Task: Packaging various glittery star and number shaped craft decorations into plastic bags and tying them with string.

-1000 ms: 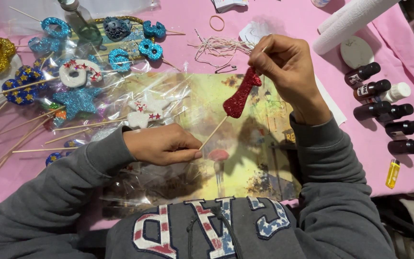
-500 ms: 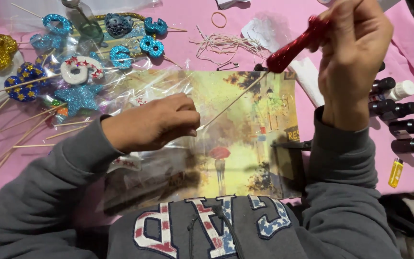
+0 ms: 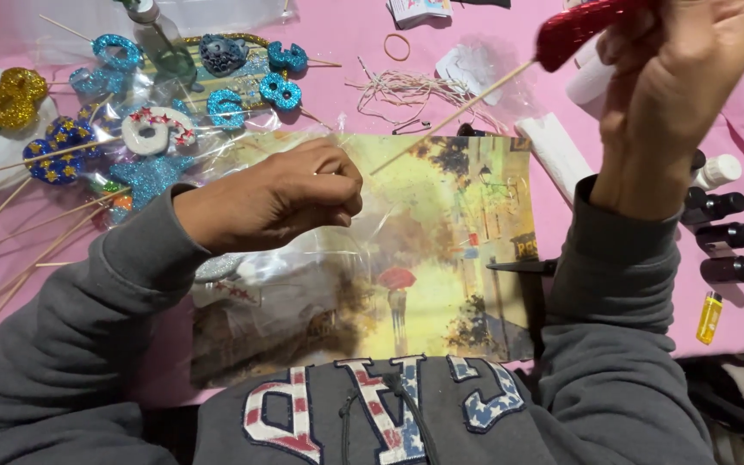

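My right hand [image 3: 680,95] is raised at the upper right and grips a red glittery shape [image 3: 580,26] on a thin wooden stick [image 3: 451,114] that slants down to the left. Over the left part of a painted street-scene picture [image 3: 441,258], my left hand [image 3: 277,196] pinches the edge of a clear plastic bag [image 3: 294,275] with its fingers closed. The stick's free end hangs just right of that hand and does not touch it.
Blue, gold and white glittery shapes on sticks [image 3: 157,95] lie at upper left on the pink tablecloth [image 3: 346,34]. Loose string [image 3: 406,86] and a rubber band [image 3: 397,46] sit at top centre. Dark small bottles [image 3: 734,232], a yellow lighter [image 3: 709,317] and black scissors [image 3: 523,267] lie at right.
My right hand has lifted the red shape on its stick up and to the right. My left hand moved up and right, drawing the clear bag with it.
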